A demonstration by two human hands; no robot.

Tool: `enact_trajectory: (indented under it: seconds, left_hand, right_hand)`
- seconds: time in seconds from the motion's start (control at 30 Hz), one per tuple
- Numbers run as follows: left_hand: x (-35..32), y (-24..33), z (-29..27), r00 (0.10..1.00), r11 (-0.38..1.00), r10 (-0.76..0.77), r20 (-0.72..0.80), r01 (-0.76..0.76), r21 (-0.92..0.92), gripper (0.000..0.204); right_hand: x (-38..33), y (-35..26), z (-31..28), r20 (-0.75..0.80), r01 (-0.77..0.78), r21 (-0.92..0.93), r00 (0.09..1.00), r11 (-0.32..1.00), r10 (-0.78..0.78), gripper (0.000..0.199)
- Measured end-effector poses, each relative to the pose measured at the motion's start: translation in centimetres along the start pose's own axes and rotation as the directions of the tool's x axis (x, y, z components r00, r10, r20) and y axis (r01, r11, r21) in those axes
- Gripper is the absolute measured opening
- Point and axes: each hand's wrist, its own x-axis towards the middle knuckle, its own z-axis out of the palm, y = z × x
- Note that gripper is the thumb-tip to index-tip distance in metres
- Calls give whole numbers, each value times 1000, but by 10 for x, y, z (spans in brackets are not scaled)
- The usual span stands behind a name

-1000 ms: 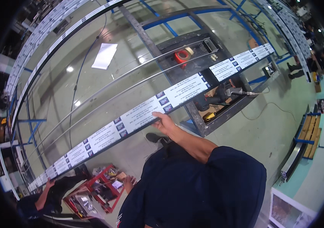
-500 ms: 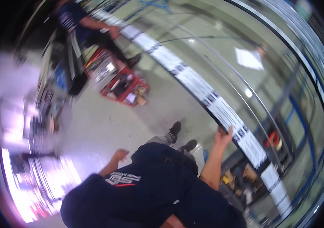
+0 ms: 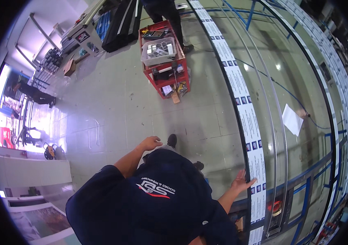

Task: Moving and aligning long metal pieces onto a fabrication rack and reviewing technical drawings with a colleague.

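Observation:
My right hand [image 3: 241, 183] is open, its fingers apart, at the near edge of a long frame bar [image 3: 245, 104] covered with white printed protective film. A fingertip reaches over the film, and the hand does not wrap round the bar. My left hand [image 3: 151, 143] hangs in front of my body with its fingers loosely curled together and nothing visible in them. Nothing lies close to that hand except my own clothing. Beyond the bar run thin clear-looking strips [image 3: 270, 106], parallel to it.
A red tool cart [image 3: 165, 77] carries a clear plastic bin [image 3: 158, 51]. Beside it stands a person in dark clothes [image 3: 167, 12]. Dark profiles [image 3: 120, 26] lie at the back. Blue metal stands [image 3: 304, 183] are under the frame, and a white sheet [image 3: 292, 119] lies beyond the bar.
My view has turned, so the bar now runs more steeply. My right hand has opened out and sits lower along the bar. The other person's hand no longer shows.

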Motion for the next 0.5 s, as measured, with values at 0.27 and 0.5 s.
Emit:
enact_trajectory:
  seconds: [0.27, 0.5]
  left_hand:
    - [-24, -94, 2, 911, 859, -411, 40, 401, -317, 45]
    - [-33, -89, 24, 880, 806, -472, 58, 457, -376, 43]
  right_hand:
    - [5, 16, 28, -165, 73, 145, 985, 987, -48, 76]
    - [34, 33, 43, -266, 181, 286, 958, 941, -103, 85]
